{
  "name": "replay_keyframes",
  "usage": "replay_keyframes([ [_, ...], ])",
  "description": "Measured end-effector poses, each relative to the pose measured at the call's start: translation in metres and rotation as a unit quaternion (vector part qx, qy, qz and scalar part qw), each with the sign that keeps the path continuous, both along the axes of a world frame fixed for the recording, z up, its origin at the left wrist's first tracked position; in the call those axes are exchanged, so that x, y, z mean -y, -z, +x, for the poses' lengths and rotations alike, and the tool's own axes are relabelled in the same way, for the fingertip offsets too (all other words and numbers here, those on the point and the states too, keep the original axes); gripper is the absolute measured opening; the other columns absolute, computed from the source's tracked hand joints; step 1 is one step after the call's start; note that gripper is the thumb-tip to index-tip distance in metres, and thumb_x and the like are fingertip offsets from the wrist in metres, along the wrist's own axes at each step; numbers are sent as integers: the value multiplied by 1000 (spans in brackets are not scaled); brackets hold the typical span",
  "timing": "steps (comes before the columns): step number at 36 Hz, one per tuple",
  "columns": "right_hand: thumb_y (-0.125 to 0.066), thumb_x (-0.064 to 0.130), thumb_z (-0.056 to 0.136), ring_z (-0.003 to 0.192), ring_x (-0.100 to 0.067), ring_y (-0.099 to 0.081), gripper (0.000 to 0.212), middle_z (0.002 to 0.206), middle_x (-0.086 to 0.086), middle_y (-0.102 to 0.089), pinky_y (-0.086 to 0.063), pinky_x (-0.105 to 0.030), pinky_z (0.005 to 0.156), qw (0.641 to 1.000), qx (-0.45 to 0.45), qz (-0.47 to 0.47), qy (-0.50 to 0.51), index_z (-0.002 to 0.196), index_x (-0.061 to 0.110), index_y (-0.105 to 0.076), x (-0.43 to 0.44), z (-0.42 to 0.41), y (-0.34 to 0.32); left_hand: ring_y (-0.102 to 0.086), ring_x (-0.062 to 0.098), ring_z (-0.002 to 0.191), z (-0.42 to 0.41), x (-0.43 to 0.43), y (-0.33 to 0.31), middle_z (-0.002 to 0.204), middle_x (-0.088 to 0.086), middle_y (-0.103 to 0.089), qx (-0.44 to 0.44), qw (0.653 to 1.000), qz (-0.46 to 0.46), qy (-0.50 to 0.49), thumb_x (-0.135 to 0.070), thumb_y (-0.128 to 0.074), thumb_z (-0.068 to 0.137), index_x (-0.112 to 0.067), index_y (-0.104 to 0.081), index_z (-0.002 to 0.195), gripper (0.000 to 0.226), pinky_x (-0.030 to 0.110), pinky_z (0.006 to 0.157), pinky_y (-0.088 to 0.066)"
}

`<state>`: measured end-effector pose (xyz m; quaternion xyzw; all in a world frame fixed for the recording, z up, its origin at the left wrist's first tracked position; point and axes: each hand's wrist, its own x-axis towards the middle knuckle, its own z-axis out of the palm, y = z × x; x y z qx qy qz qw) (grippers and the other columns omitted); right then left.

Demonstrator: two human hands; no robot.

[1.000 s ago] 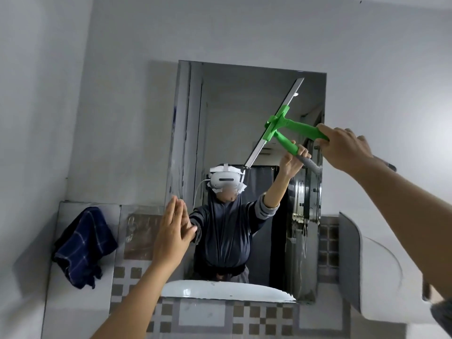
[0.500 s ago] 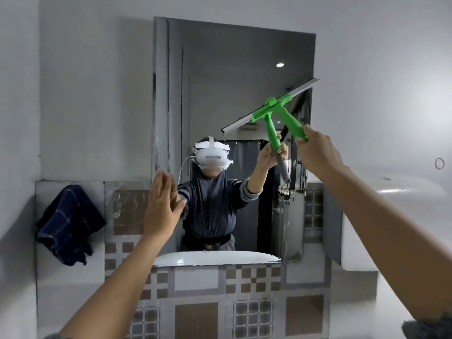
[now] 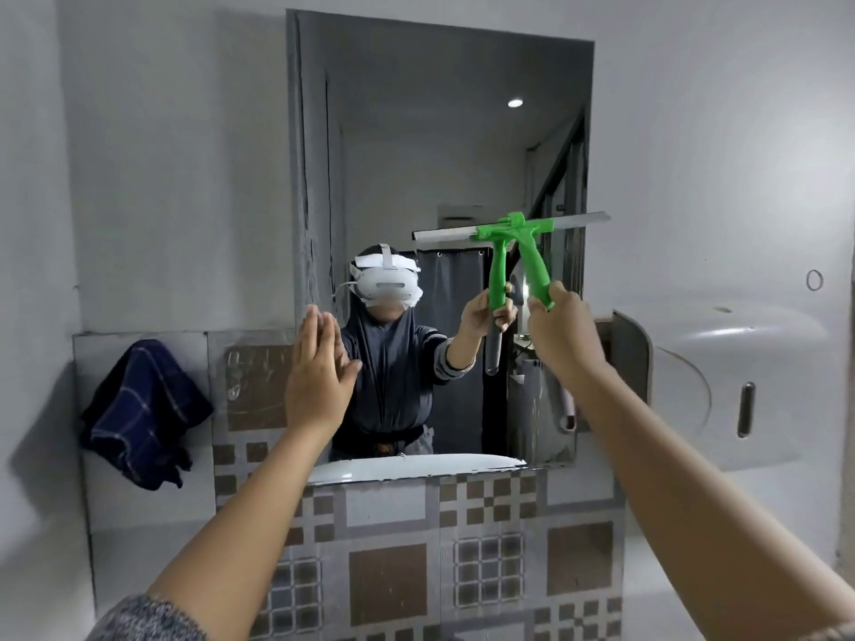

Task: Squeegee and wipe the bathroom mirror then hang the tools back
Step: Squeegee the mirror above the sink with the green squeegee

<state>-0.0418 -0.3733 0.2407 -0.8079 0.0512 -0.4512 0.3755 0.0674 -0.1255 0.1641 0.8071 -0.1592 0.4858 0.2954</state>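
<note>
A tall frameless mirror [image 3: 439, 155] hangs on the grey wall. My right hand [image 3: 562, 337] grips the green handle of a squeegee [image 3: 532, 242]. Its metal blade lies almost level against the glass, on the right half at mid-height. My left hand [image 3: 319, 372] is flat and open, fingers together, pressed near the mirror's lower left edge. A dark blue checked cloth [image 3: 143, 409] hangs on the tiled wall to the left of the mirror. The mirror reflects a person wearing a white headset, along with both arms and the squeegee.
A white wall-mounted dispenser [image 3: 721, 386] juts out just right of the mirror. Brown and grey patterned tiles [image 3: 393, 571] cover the wall below. A small ring hook [image 3: 814, 279] sits on the wall at far right. A white basin rim shows in the reflection.
The squeegee has come down the right side of the mirror and its blade has turned from steeply slanted to nearly level. My left hand stays flat at the mirror's lower left.
</note>
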Motion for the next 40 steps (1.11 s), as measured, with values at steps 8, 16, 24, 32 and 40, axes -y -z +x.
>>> replay_keyframes([
  [8,-39,28,97,79,-27,-51,29,88,-9,-51,-39,-34,66,993,29,114,-2,103,2,-50,-62,12,17,4,12,138,6,-6,5,152,-4,5,10,1000,22,8,-24,-60,88,-12,-12,146,76,46,98,-46],
  [16,-39,31,98,92,-36,-60,33,101,-20,-60,-45,-38,71,981,59,184,-23,106,0,-47,-111,25,15,0,14,140,5,-16,6,153,-2,7,31,997,66,15,-25,-60,88,-15,-4,146,81,23,96,-31],
  [24,-35,36,98,106,-35,-54,51,113,-21,-57,-48,-42,83,987,52,147,-26,132,-2,-35,-140,35,15,-6,17,141,9,-26,8,154,4,-4,48,993,106,0,-29,-63,85,-11,-10,145,82,29,106,-20],
  [32,-37,31,97,104,-32,-57,51,112,-17,-61,-51,-46,80,999,25,38,-20,138,2,-28,-172,39,20,-8,18,141,10,-30,9,154,6,-8,55,991,123,-7,-28,-61,84,-8,-16,145,78,29,111,-18],
  [40,-37,31,98,89,-32,-63,51,99,-15,-65,-41,-33,58,998,19,-63,-6,139,2,-26,-160,38,34,-13,19,140,10,-28,10,153,10,-15,58,992,111,-7,-29,-66,83,-5,-21,143,79,25,108,-22],
])
